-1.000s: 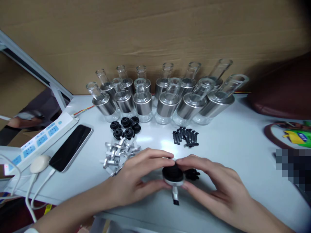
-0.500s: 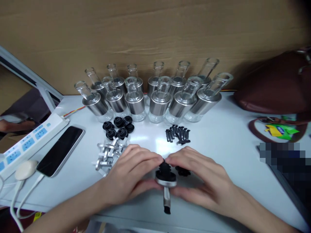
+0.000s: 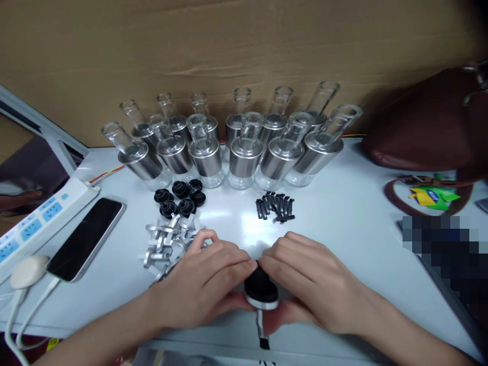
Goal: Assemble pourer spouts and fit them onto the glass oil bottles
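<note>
Both hands are closed on one bottle pourer (image 3: 262, 304), close to the table's front edge. It has a black rubber stopper, a silver disc and a metal spout with a black tip pointing toward me. My left hand (image 3: 208, 280) grips its left side, fingertips at the stopper and thumb under the disc. From the right, my right hand (image 3: 316, 284) pinches it the same way. Silver pourer spouts (image 3: 164, 239) lie heaped beyond my left hand, with several black rubber stoppers (image 3: 186, 207) behind them. Small black caps (image 3: 281, 204) lie ahead of my right hand.
Glass bottles with metal sleeves (image 3: 245, 155) stand in two rows before a cardboard wall (image 3: 229, 46). On the left are a phone (image 3: 87, 239), a power strip (image 3: 30, 229) and a white charger (image 3: 29, 272). A brown bag (image 3: 423, 127) and green-yellow packet (image 3: 434, 197) are at right.
The pourer has moved slightly down toward me, and my fingers cover more of its stopper. A dark pile beside my right hand is now hidden. The whole view has shifted a little.
</note>
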`<control>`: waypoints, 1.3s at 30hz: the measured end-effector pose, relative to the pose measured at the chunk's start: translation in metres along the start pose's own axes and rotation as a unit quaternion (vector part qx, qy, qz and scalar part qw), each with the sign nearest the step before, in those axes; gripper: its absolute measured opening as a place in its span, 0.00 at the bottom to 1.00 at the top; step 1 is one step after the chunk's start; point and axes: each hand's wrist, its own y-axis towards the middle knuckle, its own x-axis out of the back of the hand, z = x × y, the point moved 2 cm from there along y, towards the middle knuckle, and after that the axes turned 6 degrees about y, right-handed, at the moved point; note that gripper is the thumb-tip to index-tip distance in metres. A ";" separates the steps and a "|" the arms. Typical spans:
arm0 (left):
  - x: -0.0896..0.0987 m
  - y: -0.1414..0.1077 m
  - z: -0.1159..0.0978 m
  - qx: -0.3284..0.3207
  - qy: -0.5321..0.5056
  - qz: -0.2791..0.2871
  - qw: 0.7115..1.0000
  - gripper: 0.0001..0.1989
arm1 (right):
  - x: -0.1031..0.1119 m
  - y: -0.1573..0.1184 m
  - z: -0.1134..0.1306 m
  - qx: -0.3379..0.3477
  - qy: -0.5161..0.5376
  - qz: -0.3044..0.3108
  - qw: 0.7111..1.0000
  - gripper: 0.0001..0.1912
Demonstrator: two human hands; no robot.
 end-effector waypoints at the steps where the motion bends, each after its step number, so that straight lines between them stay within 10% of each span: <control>1: 0.001 0.000 0.000 -0.002 -0.002 -0.004 1.000 0.13 | 0.001 0.000 0.001 0.000 -0.002 -0.003 1.000 0.31; 39: 0.002 -0.001 -0.001 0.019 -0.086 -0.025 0.996 0.06 | -0.006 -0.003 0.008 -0.017 0.028 -0.023 0.999 0.29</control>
